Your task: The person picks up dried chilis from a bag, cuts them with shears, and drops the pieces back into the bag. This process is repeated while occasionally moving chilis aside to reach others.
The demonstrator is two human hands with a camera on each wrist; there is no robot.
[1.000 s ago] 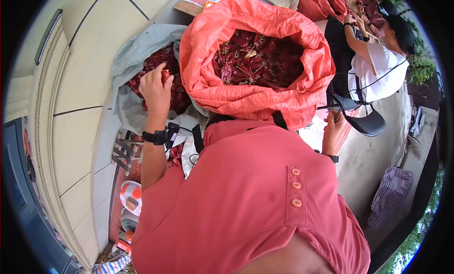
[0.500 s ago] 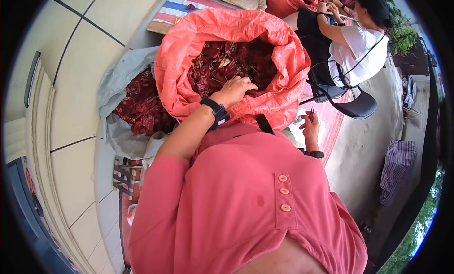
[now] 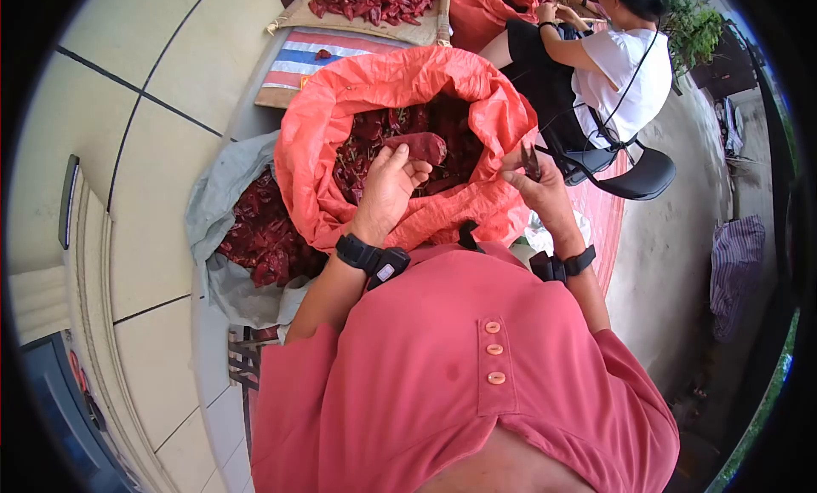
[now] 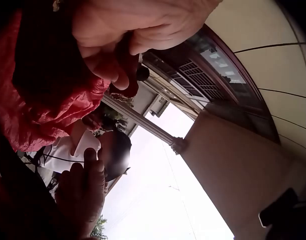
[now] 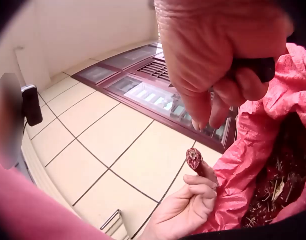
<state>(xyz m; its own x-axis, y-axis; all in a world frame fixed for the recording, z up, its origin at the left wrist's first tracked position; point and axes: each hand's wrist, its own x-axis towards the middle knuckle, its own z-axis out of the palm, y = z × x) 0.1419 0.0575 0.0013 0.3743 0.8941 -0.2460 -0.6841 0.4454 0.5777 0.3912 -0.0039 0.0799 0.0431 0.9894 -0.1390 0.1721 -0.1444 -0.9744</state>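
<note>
My left hand (image 3: 387,191) pinches a dried red chili (image 3: 423,147) over the mouth of the red woven sack (image 3: 298,135). In the right wrist view the chili (image 5: 194,159) stands up from the left hand (image 5: 185,210), its end facing that camera. My right hand (image 3: 545,195) is at the sack's right rim, fingers curled round small dark scissors or snips (image 3: 530,163), whose blades point away from me. The two hands are apart. Inside the sack lie dried chilies and pale stems (image 5: 278,192).
A grey sack (image 3: 213,182) of red chilies stands left of the red one. Beyond are a striped cloth (image 3: 294,60) and a woven tray (image 3: 336,23) of chilies. At the upper right a person in white (image 3: 634,76) sits beside a black chair seat (image 3: 642,178).
My left hand has risen from the red sack's contents with a chili in its fingers. My right hand has come up and inward to the sack's rim with the dark tool.
</note>
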